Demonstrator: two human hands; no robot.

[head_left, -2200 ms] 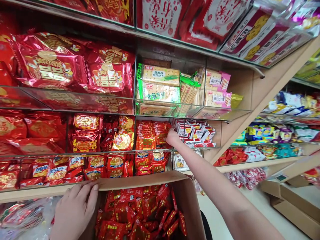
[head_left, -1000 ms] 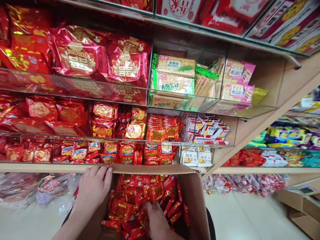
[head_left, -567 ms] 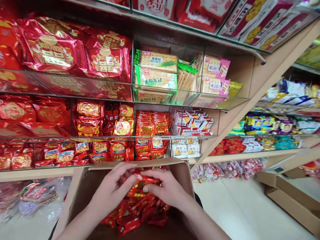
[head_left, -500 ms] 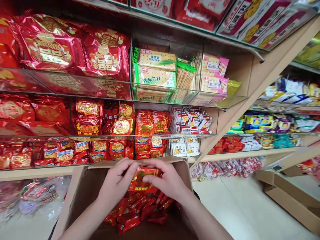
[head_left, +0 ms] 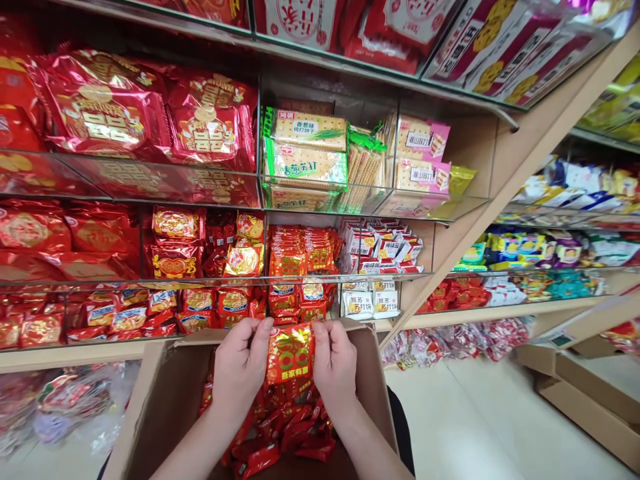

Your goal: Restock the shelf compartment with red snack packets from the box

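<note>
Between my two hands is a red snack packet [head_left: 290, 355] with gold and green print, held upright with its printed face toward me. My left hand [head_left: 243, 363] pinches its left edge, thumb on the front. On the right edge, my right hand [head_left: 334, 365] grips in the same way; the fingers behind the packet are hidden. Both hands are over an open cardboard box [head_left: 163, 400]. Inside it lie several loose red packets [head_left: 300, 430], below and behind the held one.
In front stand shelves with clear dividers. They hold red packets [head_left: 287, 253] of a similar look, white packets [head_left: 383, 243], green-edged crackers [head_left: 305, 160] and large red bags [head_left: 107, 113]. Clear bags [head_left: 65, 400] sit under the bottom shelf. Another cardboard box [head_left: 585, 400] is on the floor at right.
My hands have drawn apart to the packet's two side edges, so more of its face shows. Before, the fingers partly covered it. The view has tilted slightly up.
</note>
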